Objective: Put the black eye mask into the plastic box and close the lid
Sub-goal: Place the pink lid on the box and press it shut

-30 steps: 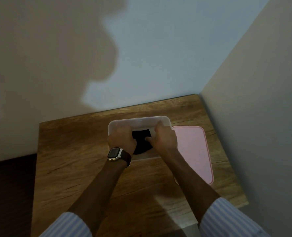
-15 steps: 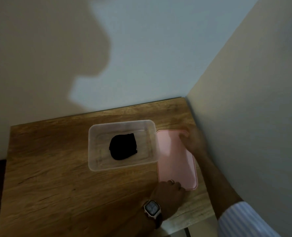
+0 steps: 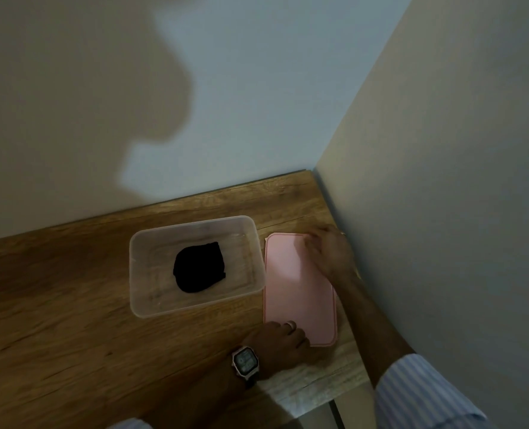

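Observation:
The black eye mask [image 3: 199, 272] lies folded on the floor of the clear plastic box [image 3: 132, 267], which stands open on the wooden table [image 3: 71, 320]. The pink lid [image 3: 297, 289] lies flat on the table just right of the box, its long side running away from me. My left hand [image 3: 283, 339], with a watch on the wrist, curls its fingers around the lid's near end. My right hand [image 3: 331, 252] grips the lid's far right corner.
A side wall [image 3: 442, 212] rises right beside the lid and my right arm. The back wall [image 3: 226, 119] runs along the table's far edge, behind the box. The table's front edge [image 3: 319, 400] is close under my left wrist.
One second ago both hands were in the box pressing the mask down. They have left the box, moved right to the lid's two ends and closed on it. The view has shifted right.

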